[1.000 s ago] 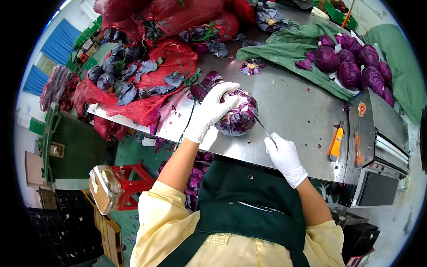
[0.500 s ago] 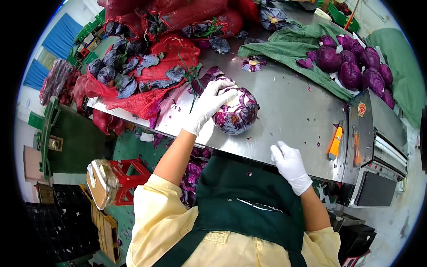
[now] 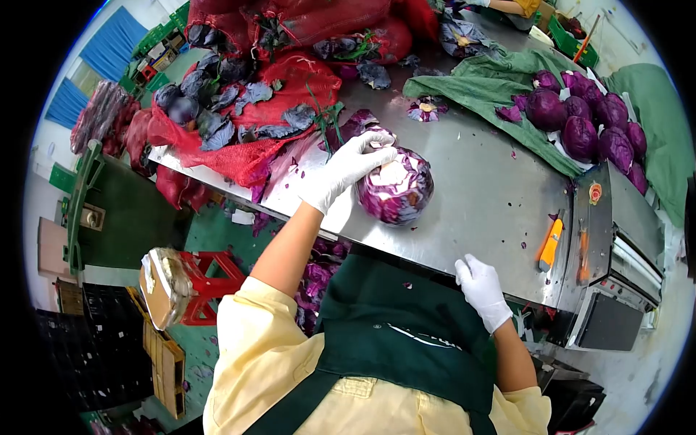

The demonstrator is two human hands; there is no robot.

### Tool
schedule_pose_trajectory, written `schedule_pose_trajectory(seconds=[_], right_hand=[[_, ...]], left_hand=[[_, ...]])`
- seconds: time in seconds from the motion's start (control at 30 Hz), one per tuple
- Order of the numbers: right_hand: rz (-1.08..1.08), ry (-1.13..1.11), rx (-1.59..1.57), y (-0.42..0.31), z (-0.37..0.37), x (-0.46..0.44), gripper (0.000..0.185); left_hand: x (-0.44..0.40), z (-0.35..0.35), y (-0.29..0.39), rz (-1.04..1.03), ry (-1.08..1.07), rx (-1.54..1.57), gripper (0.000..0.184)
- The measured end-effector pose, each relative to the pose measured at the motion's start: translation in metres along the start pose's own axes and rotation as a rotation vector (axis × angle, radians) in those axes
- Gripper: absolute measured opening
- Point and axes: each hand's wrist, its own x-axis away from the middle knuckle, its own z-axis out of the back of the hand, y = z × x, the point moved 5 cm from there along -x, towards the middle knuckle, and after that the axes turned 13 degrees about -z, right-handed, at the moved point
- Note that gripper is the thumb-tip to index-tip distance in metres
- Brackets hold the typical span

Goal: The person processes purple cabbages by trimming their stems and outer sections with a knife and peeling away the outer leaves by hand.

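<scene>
My white-gloved left hand (image 3: pixel 350 170) grips the upper left of a red cabbage (image 3: pixel 399 190), fingers curled over its top beside the pale cut stem area. The cabbage rests on the steel table (image 3: pixel 478 188). Near the table's front edge, my gloved right hand (image 3: pixel 481 288) is closed, apart from the cabbage. A thin knife blade shows only faintly at its fingertips, and the handle is hidden in the fist. Loose purple leaves (image 3: pixel 357 125) lie just behind my left hand.
Red mesh sacks (image 3: pixel 319 32) and an opened red net (image 3: pixel 246 156) with dark outer leaves lie at the left and back. Trimmed cabbages (image 3: pixel 580 119) sit on green cloth (image 3: pixel 478 83) at the right. An orange-handled cutter (image 3: pixel 551 245) lies near a steel machine (image 3: pixel 616 239).
The cabbage has turned under my left hand, showing more of its pale cut top. My right hand has drawn slightly down and right, away from it. The whole view has shifted a little.
</scene>
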Motion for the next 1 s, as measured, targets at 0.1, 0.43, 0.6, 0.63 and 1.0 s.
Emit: schedule_pose_trajectory(seconds=[0.1, 0.43, 0.6, 0.63, 1.0], right_hand=[[0.109, 0.049, -0.111, -0.026, 0.007, 0.001, 0.026], [0.244, 0.079, -0.004, -0.049, 0.013, -0.009, 0.029], [0.289, 0.160, 0.227, -0.003, 0.011, -0.021, 0.028], [0.297, 0.182, 0.410, 0.001, 0.010, -0.021, 0.028], [0.231, 0.089, -0.083, -0.047, -0.004, -0.003, 0.027]], left_hand=[[0.012, -0.022, 0.025, -0.132, 0.100, -0.086, 0.037], [0.000, -0.031, 0.022, -0.148, -0.078, 0.037, 0.032], [-0.002, -0.023, 0.015, -0.130, -0.072, 0.085, 0.031], [-0.002, -0.018, 0.007, -0.133, -0.018, 0.137, 0.030], [0.007, -0.033, 0.018, -0.093, 0.087, 0.146, 0.029]])
